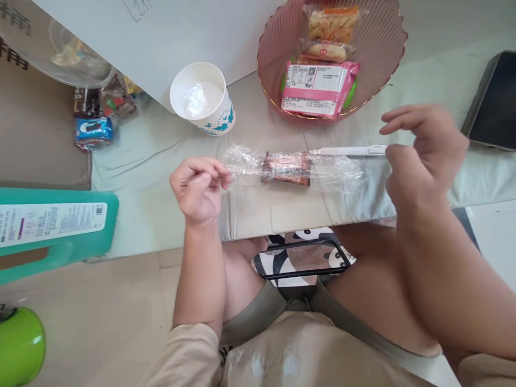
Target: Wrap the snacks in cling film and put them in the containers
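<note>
A small brown packet (286, 169) lies on the covered table, wrapped in clear plastic film (341, 173) that spreads crumpled to both sides. My left hand (201, 188) is at the film's left end, fingers curled and thumb folded in, the fingertips against the plastic. Off to the right, my right hand (423, 148) hovers above the table, slightly blurred. Its thumb and fingers are apart with nothing between them. Just left of that thumb, a slim white pen-like tool (352, 151) lies behind the film.
Behind stand a paper cup (220, 107) with clear plastic inside and a pink ribbed bowl (379, 64) of packaged snacks. A green container (108, 220) and snack packets (94, 131) are on the left. A dark box-like object (494, 102) sits at the far right.
</note>
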`<state>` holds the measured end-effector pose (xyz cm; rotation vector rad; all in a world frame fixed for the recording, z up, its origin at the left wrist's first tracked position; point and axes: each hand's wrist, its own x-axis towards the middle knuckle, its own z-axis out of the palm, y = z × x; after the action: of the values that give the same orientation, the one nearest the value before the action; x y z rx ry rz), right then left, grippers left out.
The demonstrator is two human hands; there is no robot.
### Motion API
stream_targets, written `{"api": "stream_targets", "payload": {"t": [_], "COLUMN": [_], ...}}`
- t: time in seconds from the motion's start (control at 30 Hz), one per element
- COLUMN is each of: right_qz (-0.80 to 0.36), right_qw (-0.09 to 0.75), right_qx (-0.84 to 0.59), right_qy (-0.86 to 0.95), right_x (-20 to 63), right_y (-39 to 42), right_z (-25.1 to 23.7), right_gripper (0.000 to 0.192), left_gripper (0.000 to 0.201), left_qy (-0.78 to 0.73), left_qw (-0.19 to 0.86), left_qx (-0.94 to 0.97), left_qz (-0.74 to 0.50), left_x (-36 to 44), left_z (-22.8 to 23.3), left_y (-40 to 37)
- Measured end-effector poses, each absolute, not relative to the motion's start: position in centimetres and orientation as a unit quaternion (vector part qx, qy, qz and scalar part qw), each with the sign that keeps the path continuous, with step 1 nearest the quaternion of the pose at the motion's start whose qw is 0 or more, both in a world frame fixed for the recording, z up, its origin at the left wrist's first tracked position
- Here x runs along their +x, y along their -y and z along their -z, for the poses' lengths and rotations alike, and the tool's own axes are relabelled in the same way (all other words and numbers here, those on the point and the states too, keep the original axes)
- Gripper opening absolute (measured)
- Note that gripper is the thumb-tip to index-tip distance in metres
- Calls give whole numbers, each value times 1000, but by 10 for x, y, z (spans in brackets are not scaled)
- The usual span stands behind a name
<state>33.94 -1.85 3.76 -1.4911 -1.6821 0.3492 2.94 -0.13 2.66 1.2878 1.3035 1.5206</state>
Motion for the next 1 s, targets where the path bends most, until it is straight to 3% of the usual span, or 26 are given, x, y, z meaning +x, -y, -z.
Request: {"api": "stream_targets", "payload": {"t": [0.13, 0.23, 0.43, 0.5, 0.57, 0.7, 0.8, 0.93, 1.0], "right_qz": [-142, -170, -252, -298, -326, -357, -369, -383, -372], "right_qw": [321, 225, 181, 98, -5, -118, -147, -150, -114], "right_qx": [-469, -453, -440, -416, -411, -418, -421, -407, -407], "right_qy": [810, 846, 843, 854, 851, 827, 815, 815, 826], "right_x": [323, 315, 317, 316, 313, 305, 301, 302, 305], "right_y": [31, 39, 51, 52, 51, 50, 53, 55, 54], "right_z": [-46, -48, -52, -51, -50, -51, -53, -53, -53], "right_gripper": [32, 15, 26, 26, 25, 33, 35, 40, 39], "left_gripper": [52, 50, 23, 13, 21, 41, 33, 21, 15], "left_qy": [-466, -434, -345, -325, -328, -425, -445, -434, -489], "left_qw": [433, 478, 590, 622, 637, 564, 534, 572, 502], "left_qx": [571, 626, 712, 707, 696, 694, 694, 695, 705], "left_qz": [-519, -437, -159, -88, -46, -143, -186, -34, -109], "left_x": [14, -2, -16, -16, -18, -21, -19, -5, 4], "left_z": [-35, -43, -67, -70, -70, -74, -82, -85, -81], "left_y": [15, 20, 18, 17, 17, 19, 15, 12, 14]}}
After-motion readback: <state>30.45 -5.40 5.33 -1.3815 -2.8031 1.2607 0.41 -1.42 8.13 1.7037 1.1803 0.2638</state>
